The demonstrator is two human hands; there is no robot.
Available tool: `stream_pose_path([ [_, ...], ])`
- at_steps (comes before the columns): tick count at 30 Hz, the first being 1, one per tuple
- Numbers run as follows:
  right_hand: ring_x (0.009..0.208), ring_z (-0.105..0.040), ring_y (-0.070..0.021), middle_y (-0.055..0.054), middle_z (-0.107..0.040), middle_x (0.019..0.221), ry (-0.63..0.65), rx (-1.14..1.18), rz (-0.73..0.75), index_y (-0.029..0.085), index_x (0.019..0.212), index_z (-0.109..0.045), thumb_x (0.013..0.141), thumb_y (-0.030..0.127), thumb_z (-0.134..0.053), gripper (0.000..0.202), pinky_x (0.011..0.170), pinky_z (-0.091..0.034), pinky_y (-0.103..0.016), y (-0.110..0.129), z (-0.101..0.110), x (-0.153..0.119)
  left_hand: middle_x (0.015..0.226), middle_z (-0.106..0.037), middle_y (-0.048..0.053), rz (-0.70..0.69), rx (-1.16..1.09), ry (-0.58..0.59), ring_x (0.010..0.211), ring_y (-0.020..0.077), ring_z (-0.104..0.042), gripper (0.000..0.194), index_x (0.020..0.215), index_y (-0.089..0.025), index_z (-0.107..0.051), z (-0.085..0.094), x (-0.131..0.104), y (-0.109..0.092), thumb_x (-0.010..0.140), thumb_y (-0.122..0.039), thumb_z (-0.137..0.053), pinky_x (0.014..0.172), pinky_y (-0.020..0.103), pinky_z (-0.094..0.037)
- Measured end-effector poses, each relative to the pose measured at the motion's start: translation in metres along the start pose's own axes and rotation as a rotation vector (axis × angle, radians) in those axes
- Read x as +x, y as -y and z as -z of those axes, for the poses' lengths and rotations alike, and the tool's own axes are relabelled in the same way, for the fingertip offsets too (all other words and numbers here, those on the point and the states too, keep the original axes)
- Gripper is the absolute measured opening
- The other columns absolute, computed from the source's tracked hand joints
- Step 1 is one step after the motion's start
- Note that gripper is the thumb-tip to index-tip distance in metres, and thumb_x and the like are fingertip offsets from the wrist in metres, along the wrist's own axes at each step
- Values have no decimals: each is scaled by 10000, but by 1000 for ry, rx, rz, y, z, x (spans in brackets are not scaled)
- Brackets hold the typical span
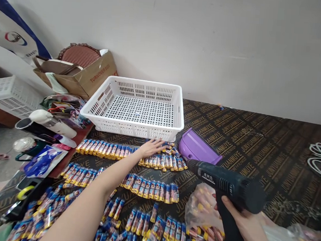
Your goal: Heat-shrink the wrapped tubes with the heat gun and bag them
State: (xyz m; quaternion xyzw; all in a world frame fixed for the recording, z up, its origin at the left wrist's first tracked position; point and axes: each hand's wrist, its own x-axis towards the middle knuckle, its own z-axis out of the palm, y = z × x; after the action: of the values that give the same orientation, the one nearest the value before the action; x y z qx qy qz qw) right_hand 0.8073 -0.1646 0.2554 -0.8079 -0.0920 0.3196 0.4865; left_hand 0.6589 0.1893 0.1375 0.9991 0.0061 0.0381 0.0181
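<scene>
A: What is the right hand (243, 217) doing?

B: It's wrapped round the handle of the heat gun (228, 182), over the right part of the worktop (248, 139). The nozzle points left, close to the right end of a row of small tubes (162, 161) and just beside the purple scoop (199, 148).

A: And the left hand (151, 148)?

B: Palm down, fingers spread wide, gripping nothing. It lies over that row, near the front edge of the white basket (131, 128), which sits by the worktop's far edge. I can't tell how firmly it presses.

A: How would the gun handle?

B: Stiff and rather heavy, I'd guess, with most weight in the thick rear body. The handle is the place to hold; the nozzle may be hot, though I can't tell whether it's running.

A: And the tubes?

B: Light, probably firm, and slippery in that shiny wrapping. Take one round the middle, or steady several with a flat palm; squeezing the ends could crease the wrapping.
</scene>
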Motion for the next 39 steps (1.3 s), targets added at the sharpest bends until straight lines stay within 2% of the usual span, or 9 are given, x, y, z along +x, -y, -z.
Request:
stream_pose_path([
  [6,579,-601,-234,-69,-663,617,100,-122,145,161,686,-623,588,534,-643,385,496,-480,-310,9,-26,2,1360,-389,140,277,78,-218,1268,239,-334,540,1281,-184,-411,45,-27,16,766,-22,-391,1015,423,-294],
  [11,517,-563,-196,-48,-633,580,264,-94,176,161,683,-606,641,509,-635,352,478,-458,-300,7,-51,7,1261,-477,128,486,45,-492,1181,226,-417,442,1248,-196,-452,69,-86,-2,827,-98,-360,967,411,-371],
  [16,664,-616,-241,-54,-663,653,330,-112,285,167,770,-639,655,493,-642,346,617,-504,-350,17,-79,1,1208,-512,103,682,-32,-658,1115,208,-471,392,1222,-223,-475,76,-149,-22,847,-157,-379,955,400,-399],
  [20,936,-593,-277,-76,-693,834,370,-104,438,160,913,-655,658,463,-653,396,849,-456,-411,30,-107,-4,1102,-573,96,787,-84,-637,1045,198,-516,329,1107,-188,-557,69,-163,-32,832,-133,-385,927,374,-424],
  [25,1018,-566,-269,-101,-645,1074,446,-79,491,146,1030,-622,669,436,-654,464,929,-405,-422,37,-131,-7,978,-641,88,929,-242,-305,933,195,-585,346,966,-166,-605,49,-120,-32,770,-18,-360,851,322,-452],
  [28,952,-591,-268,-90,-672,993,404,-97,478,154,980,-637,663,431,-659,421,873,-445,-409,34,-118,-10,870,-660,119,963,-255,-212,849,233,-621,274,906,-153,-596,32,-87,-29,761,-33,-396,748,336,-469],
  [31,691,-619,-235,-62,-680,723,324,-143,348,152,811,-641,673,465,-635,342,655,-509,-353,24,-85,-11,809,-651,172,1014,-247,-143,791,287,-633,149,900,-122,-556,16,-67,-30,785,-188,-487,656,359,-468],
  [34,523,-568,-195,-34,-631,587,195,-155,232,153,737,-605,662,504,-627,360,482,-471,-302,12,-45,-6,823,-644,202,1062,-235,-88,785,318,-633,279,928,-114,-517,3,-58,-32,737,-307,-580,622,368,-462],
  [39,505,-577,-196,-58,-632,580,73,-148,199,135,697,-608,630,522,-645,395,436,-445,-284,-1,-6,8,809,-649,161,1099,-211,-44,783,275,-639,272,970,-135,-485,5,-48,-30,743,-266,-557,641,324,-453],
])
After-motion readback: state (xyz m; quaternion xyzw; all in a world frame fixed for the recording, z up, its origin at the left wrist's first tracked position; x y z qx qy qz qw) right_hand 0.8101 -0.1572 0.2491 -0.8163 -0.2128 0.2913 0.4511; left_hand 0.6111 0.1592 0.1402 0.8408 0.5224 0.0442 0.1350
